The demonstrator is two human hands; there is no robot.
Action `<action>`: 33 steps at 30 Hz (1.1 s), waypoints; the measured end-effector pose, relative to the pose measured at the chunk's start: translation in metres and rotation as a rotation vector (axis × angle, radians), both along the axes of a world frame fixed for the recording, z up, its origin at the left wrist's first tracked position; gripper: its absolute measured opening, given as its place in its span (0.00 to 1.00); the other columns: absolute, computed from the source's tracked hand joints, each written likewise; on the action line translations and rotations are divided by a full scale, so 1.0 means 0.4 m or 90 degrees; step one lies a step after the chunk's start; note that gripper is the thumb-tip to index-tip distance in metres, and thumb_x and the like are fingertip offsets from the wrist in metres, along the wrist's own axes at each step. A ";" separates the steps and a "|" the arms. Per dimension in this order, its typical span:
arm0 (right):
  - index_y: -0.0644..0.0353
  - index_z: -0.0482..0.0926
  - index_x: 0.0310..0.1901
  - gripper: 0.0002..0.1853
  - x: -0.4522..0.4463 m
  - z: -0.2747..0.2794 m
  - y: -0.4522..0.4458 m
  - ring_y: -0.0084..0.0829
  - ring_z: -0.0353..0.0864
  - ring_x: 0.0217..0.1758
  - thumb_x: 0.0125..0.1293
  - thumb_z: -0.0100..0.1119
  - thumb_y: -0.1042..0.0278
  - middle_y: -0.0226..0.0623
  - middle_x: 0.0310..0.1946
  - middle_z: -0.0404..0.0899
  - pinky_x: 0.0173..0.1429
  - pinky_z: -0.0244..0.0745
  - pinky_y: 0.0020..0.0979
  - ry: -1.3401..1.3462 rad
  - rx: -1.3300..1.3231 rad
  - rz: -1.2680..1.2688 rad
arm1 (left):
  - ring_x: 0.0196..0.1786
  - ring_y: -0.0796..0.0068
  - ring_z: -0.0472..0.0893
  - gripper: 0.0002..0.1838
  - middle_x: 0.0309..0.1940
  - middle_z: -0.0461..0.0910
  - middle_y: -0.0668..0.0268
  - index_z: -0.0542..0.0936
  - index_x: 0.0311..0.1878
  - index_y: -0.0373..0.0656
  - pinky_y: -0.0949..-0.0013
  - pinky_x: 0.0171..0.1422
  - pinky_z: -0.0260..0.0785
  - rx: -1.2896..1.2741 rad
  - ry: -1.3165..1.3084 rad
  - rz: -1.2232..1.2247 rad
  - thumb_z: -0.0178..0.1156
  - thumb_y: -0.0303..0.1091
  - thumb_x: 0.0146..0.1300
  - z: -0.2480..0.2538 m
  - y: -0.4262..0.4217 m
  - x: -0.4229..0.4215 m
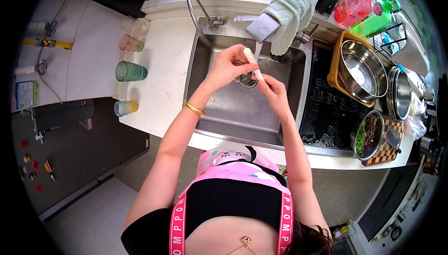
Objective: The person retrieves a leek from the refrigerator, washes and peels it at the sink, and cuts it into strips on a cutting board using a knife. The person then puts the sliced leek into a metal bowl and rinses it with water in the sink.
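Over the sink (224, 110), my left hand (226, 70) pinches the upper part of a short white stick-like piece (252, 61), which may be a vegetable stalk. My right hand (275, 94) grips its lower end between thumb and fingers. The piece is held tilted, beside a thin stream of water falling from the grey tap head (262, 27). Behind my hands, the drain (246, 83) is partly hidden. A pale green towel (294, 12) hangs over the tap just beyond.
A thin curved tap (192, 14) rises at the sink's back left. Left on the counter lie a pink glass (131, 44), a green glass (131, 71) and a blue-yellow glass (126, 108). Rightward are steel bowls (361, 68), a bowl of chopped food (367, 136) and a checkered board (385, 151).
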State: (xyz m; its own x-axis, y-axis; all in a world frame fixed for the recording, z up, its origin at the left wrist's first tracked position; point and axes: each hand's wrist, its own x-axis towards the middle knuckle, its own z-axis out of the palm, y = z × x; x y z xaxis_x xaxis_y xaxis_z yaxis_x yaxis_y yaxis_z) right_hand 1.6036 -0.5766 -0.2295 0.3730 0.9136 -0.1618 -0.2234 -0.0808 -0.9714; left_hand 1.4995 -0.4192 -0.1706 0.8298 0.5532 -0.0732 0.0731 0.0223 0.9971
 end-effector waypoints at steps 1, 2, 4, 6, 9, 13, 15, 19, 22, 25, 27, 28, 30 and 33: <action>0.61 0.80 0.47 0.11 0.000 0.000 0.002 0.14 0.64 0.28 0.66 0.55 0.68 0.22 0.26 0.71 0.32 0.60 0.18 -0.001 0.001 0.000 | 0.30 0.87 0.78 0.10 0.26 0.80 0.70 0.73 0.30 0.39 0.82 0.33 0.69 0.001 -0.001 0.000 0.67 0.25 0.53 -0.001 0.001 0.002; 0.60 0.80 0.46 0.11 -0.001 0.000 0.004 0.13 0.62 0.27 0.67 0.54 0.67 0.21 0.25 0.70 0.31 0.58 0.17 0.014 0.013 0.004 | 0.27 0.89 0.75 0.10 0.25 0.78 0.72 0.73 0.30 0.40 0.82 0.31 0.67 -0.015 0.004 -0.006 0.67 0.25 0.53 -0.003 0.002 0.004; 0.59 0.80 0.46 0.11 -0.001 0.004 0.007 0.12 0.60 0.26 0.67 0.53 0.66 0.20 0.24 0.69 0.30 0.56 0.17 0.031 0.024 0.009 | 0.25 0.90 0.73 0.10 0.23 0.76 0.74 0.73 0.30 0.40 0.83 0.29 0.65 -0.032 0.010 -0.012 0.67 0.25 0.53 -0.001 0.001 0.008; 0.61 0.80 0.47 0.11 0.004 0.013 0.010 0.12 0.62 0.27 0.67 0.54 0.67 0.19 0.25 0.69 0.31 0.57 0.17 -0.009 -0.010 -0.014 | 0.23 0.91 0.68 0.09 0.22 0.74 0.76 0.73 0.31 0.42 0.83 0.26 0.61 -0.084 0.002 -0.017 0.66 0.28 0.56 0.010 -0.002 0.015; 0.62 0.79 0.47 0.12 0.021 -0.010 0.023 0.13 0.63 0.28 0.66 0.55 0.67 0.19 0.25 0.70 0.32 0.59 0.17 -0.110 -0.015 -0.079 | 0.24 0.89 0.70 0.05 0.25 0.75 0.74 0.74 0.34 0.42 0.83 0.27 0.62 -0.276 0.003 -0.036 0.61 0.27 0.60 0.045 0.002 0.008; 0.64 0.79 0.47 0.12 0.038 -0.065 0.023 0.13 0.65 0.30 0.66 0.54 0.69 0.21 0.29 0.72 0.34 0.61 0.18 -0.106 -0.010 -0.087 | 0.27 0.85 0.74 0.07 0.30 0.76 0.71 0.73 0.40 0.40 0.82 0.31 0.67 -0.262 -0.035 -0.028 0.60 0.29 0.62 0.044 0.041 -0.006; 0.64 0.79 0.48 0.12 0.041 -0.063 0.026 0.14 0.64 0.31 0.67 0.53 0.68 0.21 0.28 0.70 0.36 0.61 0.18 -0.140 -0.001 -0.059 | 0.33 0.82 0.76 0.10 0.34 0.77 0.69 0.73 0.44 0.38 0.79 0.36 0.69 -0.061 0.042 0.027 0.59 0.29 0.62 0.014 0.048 -0.001; 0.64 0.77 0.50 0.16 0.039 -0.013 0.041 0.15 0.62 0.32 0.71 0.45 0.64 0.20 0.24 0.64 0.38 0.59 0.19 -0.080 0.017 0.005 | 0.48 0.73 0.77 0.20 0.44 0.77 0.62 0.68 0.56 0.36 0.73 0.51 0.70 0.437 0.172 0.157 0.57 0.34 0.65 -0.059 0.033 0.003; 0.64 0.77 0.48 0.18 0.040 -0.004 0.051 0.16 0.59 0.29 0.73 0.40 0.60 0.19 0.23 0.62 0.35 0.57 0.19 0.027 0.022 0.073 | 0.57 0.70 0.73 0.27 0.50 0.75 0.60 0.57 0.68 0.35 0.70 0.57 0.67 0.082 0.048 -0.070 0.50 0.32 0.68 -0.022 0.022 0.018; 0.63 0.78 0.44 0.19 0.031 -0.001 0.069 0.15 0.58 0.27 0.74 0.38 0.60 0.19 0.21 0.61 0.32 0.54 0.19 0.213 0.018 0.092 | 0.51 0.71 0.77 0.18 0.47 0.77 0.60 0.66 0.56 0.35 0.72 0.50 0.71 -0.194 -0.027 -0.038 0.47 0.37 0.71 -0.038 0.001 0.040; 0.62 0.78 0.43 0.19 0.035 -0.011 0.073 0.15 0.58 0.25 0.73 0.39 0.58 0.19 0.20 0.60 0.31 0.54 0.20 0.245 0.018 0.091 | 0.44 0.70 0.81 0.15 0.37 0.79 0.61 0.70 0.42 0.39 0.70 0.42 0.76 -0.307 -0.066 0.055 0.47 0.43 0.70 -0.030 -0.011 0.056; 0.61 0.78 0.41 0.19 0.037 -0.020 0.071 0.15 0.57 0.24 0.73 0.41 0.56 0.19 0.20 0.60 0.31 0.53 0.20 0.280 0.019 0.091 | 0.44 0.70 0.81 0.15 0.37 0.79 0.61 0.70 0.42 0.39 0.70 0.42 0.76 -0.308 -0.067 0.051 0.47 0.43 0.70 -0.034 0.003 0.057; 0.61 0.78 0.40 0.20 0.055 -0.084 0.049 0.15 0.57 0.24 0.72 0.42 0.53 0.20 0.19 0.60 0.30 0.52 0.19 0.221 -0.016 0.093 | 0.47 0.62 0.81 0.14 0.36 0.79 0.60 0.70 0.41 0.39 0.66 0.47 0.77 -0.250 -0.239 0.183 0.44 0.42 0.71 -0.041 0.056 0.039; 0.60 0.78 0.37 0.21 0.064 -0.140 0.025 0.15 0.57 0.23 0.70 0.45 0.49 0.20 0.19 0.61 0.29 0.51 0.19 0.188 -0.068 0.098 | 0.53 0.55 0.78 0.13 0.37 0.79 0.59 0.70 0.40 0.41 0.60 0.60 0.71 -0.283 -0.321 0.220 0.42 0.40 0.72 0.020 0.081 0.005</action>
